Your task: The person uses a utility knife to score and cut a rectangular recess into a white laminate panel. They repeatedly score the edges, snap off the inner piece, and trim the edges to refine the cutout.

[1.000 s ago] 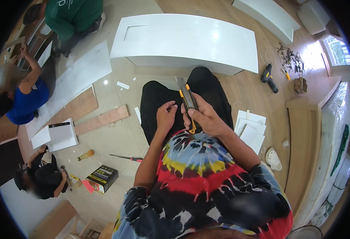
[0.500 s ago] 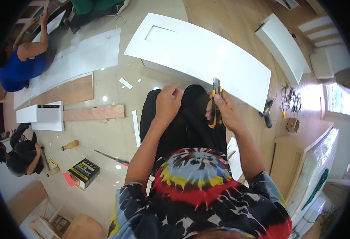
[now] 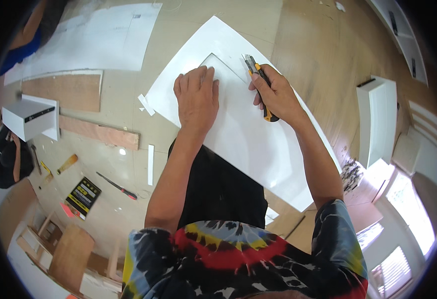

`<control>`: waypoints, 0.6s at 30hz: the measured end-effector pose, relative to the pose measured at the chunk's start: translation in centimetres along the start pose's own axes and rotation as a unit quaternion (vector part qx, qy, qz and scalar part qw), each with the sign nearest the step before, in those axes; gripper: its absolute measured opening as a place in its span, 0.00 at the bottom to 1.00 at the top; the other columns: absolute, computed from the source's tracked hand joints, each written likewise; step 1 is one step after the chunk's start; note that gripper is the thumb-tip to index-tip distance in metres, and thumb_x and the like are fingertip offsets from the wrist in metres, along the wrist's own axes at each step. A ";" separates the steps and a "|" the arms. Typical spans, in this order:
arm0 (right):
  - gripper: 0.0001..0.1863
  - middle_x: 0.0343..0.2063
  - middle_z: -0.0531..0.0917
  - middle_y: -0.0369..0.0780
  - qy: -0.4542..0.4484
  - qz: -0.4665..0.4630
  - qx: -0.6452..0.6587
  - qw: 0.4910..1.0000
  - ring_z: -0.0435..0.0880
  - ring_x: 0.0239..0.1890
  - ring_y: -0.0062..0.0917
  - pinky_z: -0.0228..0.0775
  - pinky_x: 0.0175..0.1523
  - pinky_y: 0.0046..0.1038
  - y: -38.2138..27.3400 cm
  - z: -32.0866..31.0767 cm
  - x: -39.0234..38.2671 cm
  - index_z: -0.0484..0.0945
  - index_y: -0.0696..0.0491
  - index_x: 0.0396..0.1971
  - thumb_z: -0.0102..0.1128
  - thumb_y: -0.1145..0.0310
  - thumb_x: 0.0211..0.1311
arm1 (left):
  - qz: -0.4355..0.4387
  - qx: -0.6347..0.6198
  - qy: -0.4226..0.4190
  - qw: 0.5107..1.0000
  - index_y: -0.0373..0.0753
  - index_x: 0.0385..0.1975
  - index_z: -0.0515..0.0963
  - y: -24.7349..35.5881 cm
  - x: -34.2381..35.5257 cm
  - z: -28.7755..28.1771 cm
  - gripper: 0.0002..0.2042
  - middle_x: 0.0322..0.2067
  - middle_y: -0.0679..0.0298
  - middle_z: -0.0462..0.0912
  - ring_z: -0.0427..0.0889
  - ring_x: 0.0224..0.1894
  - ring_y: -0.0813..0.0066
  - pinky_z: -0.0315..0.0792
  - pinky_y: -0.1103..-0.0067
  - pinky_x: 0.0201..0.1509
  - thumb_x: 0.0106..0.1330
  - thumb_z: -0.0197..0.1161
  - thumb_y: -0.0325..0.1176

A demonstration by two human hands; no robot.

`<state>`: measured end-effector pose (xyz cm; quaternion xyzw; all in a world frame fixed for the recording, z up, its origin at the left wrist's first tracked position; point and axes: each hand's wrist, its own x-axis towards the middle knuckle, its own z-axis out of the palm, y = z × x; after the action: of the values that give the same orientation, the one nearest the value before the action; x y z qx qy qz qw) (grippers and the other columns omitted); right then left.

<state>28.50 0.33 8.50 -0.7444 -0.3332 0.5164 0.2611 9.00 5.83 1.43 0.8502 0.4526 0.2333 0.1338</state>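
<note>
A large white panel (image 3: pixel 248 144) reaches across my lap, tilted on the diagonal. Near its far end a rectangular outline (image 3: pixel 223 61) shows in its surface. My left hand (image 3: pixel 197 99) lies on the panel beside that outline, fingers stretched forward and holding nothing. In my right hand (image 3: pixel 279 97) is a black and yellow utility knife (image 3: pixel 259 74), its blade end pointing away from me above the panel. Whether the blade touches the surface I cannot tell.
To the left lie a brown board (image 3: pixel 64 93), a wooden strip (image 3: pixel 101 133), a tool with a red and black handle (image 3: pixel 116 184) and a black and yellow box (image 3: pixel 83 198). A white drawer (image 3: pixel 21 117) stands near two people. White cabinet parts (image 3: pixel 377 117) are at right.
Both hands have moved forward from over my lap to the panel. The panel now sits closer and at a steeper angle in view. The left hand has opened; the knife stays in the right.
</note>
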 end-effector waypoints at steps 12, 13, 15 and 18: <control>0.15 0.19 0.79 0.37 -0.008 0.030 0.091 0.995 0.80 0.19 0.18 0.73 0.24 0.25 0.7 -2.1 3.7 0.74 0.59 0.31 0.64 0.64 0.71 | -0.041 0.034 -0.058 0.997 0.42 0.54 0.82 1.5 0.9 0.1 0.17 0.60 0.65 0.78 0.72 0.62 0.66 0.58 0.61 0.72 0.66 0.67 0.34; 0.15 0.18 0.79 0.37 -0.004 0.047 0.067 0.997 0.80 0.19 0.18 0.73 0.24 0.25 0.8 -2.0 3.4 0.74 0.59 0.31 0.66 0.63 0.70 | -0.044 0.034 -0.073 0.996 0.42 0.54 0.82 2.0 0.4 -0.2 0.17 0.59 0.66 0.79 0.72 0.62 0.66 0.58 0.61 0.71 0.66 0.68 0.34; 0.18 0.16 0.77 0.35 0.013 0.058 0.009 0.998 0.80 0.18 0.18 0.72 0.24 0.25 0.1 -1.8 3.2 0.74 0.59 0.30 0.72 0.62 0.65 | -0.056 0.031 -0.067 0.996 0.43 0.53 0.83 2.2 0.5 -0.4 0.16 0.58 0.67 0.80 0.73 0.61 0.66 0.59 0.62 0.71 0.65 0.68 0.33; 0.18 0.17 0.77 0.35 0.016 0.095 -0.036 0.995 0.80 0.18 0.19 0.73 0.24 0.25 -1.1 -1.5 3.1 0.74 0.59 0.30 0.73 0.62 0.64 | -0.067 0.005 -0.052 0.996 0.43 0.52 0.83 2.0 0.2 -0.5 0.16 0.56 0.69 0.81 0.74 0.59 0.66 0.60 0.62 0.70 0.64 0.69 0.33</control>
<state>30.43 3.33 7.90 -0.7896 -0.2754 0.5147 0.1891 10.29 4.91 2.80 0.8295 0.5025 0.1766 0.1681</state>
